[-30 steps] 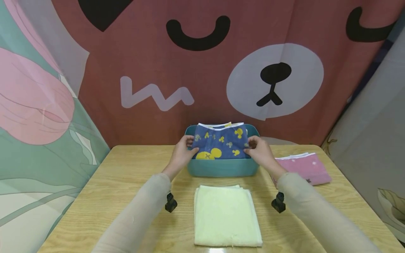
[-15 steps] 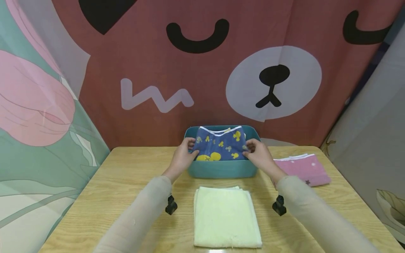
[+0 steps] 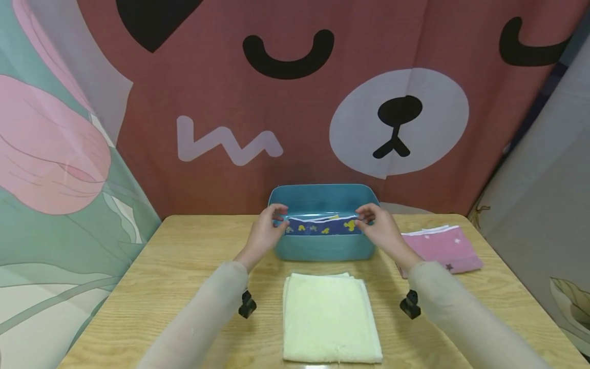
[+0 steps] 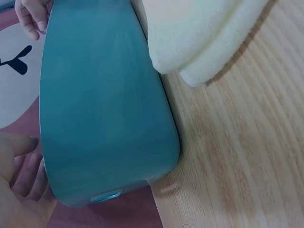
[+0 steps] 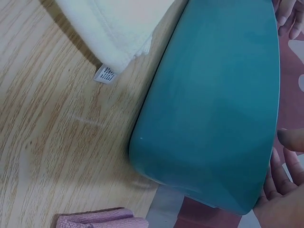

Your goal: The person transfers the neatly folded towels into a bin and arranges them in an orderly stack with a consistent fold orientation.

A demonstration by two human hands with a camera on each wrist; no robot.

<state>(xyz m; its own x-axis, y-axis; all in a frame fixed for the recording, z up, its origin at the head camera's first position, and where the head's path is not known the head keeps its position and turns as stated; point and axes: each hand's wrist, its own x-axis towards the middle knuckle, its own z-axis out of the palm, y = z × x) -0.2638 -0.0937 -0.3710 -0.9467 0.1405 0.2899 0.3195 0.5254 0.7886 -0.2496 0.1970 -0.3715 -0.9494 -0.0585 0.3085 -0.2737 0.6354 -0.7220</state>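
In the head view, the left hand (image 3: 265, 233) and the right hand (image 3: 380, 229) each pinch one end of a folded dark blue cloth with yellow print (image 3: 321, 225). The cloth sits low inside the teal plastic tub (image 3: 322, 248) on the wooden table (image 3: 184, 266). A folded pale yellow towel (image 3: 331, 316) lies in front of the tub, and a folded pink cloth (image 3: 440, 248) lies to its right.

In the left wrist view, the tub's outer wall (image 4: 104, 109) fills the middle and the left hand's fingers (image 4: 21, 171) lie at its end.

In the right wrist view, the right hand's fingers (image 5: 280, 175) lie at the tub's other end (image 5: 213, 109).
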